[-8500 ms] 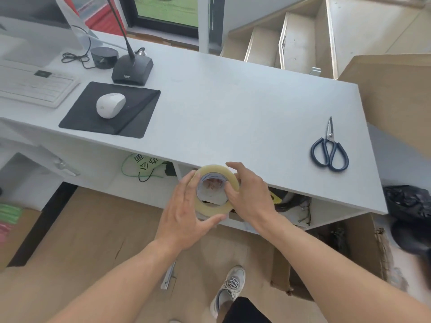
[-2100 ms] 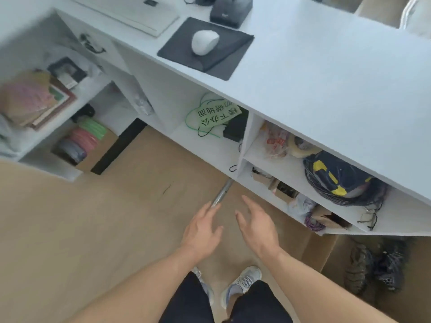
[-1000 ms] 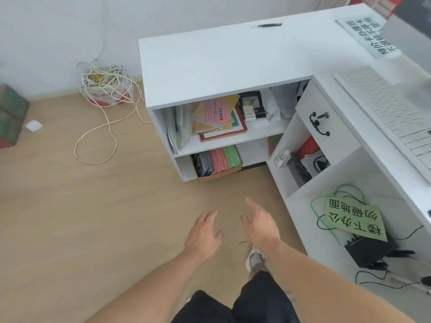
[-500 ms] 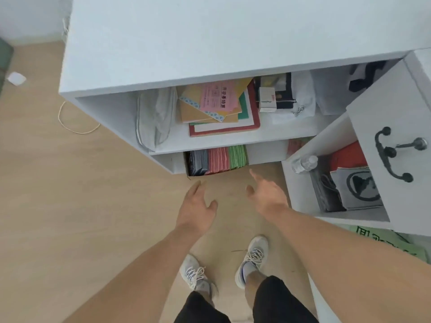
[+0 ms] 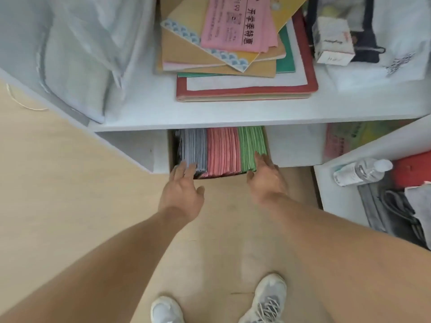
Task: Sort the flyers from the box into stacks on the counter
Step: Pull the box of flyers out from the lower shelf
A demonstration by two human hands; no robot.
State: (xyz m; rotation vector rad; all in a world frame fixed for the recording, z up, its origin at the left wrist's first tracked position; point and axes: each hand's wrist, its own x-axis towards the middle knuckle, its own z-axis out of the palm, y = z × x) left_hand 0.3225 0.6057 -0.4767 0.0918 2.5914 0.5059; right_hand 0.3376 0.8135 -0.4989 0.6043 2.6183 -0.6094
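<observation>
A cardboard box (image 5: 172,150) sits on the floor under the lowest white shelf, packed with upright flyers in three colour blocks: grey (image 5: 193,148), pink (image 5: 222,151) and green (image 5: 251,145). My left hand (image 5: 183,191) reaches to the box's left front corner, its straight fingertips at the grey flyers. At the right front corner my right hand (image 5: 265,178) has its fingers stretched along the green flyers. Neither hand holds anything. The back of the box is hidden under the shelf.
The white shelf (image 5: 233,113) above carries a stack of folders and pink sheets (image 5: 235,43), a plastic bag (image 5: 74,54) and a small carton (image 5: 332,40). A water bottle (image 5: 361,171) lies in the cabinet at right. Wooden floor (image 5: 70,183) and my shoes (image 5: 268,299) are below.
I have come close to the low shelf and bent down. Both hands have moved forward from mid-air to the front corners of the box of flyers.
</observation>
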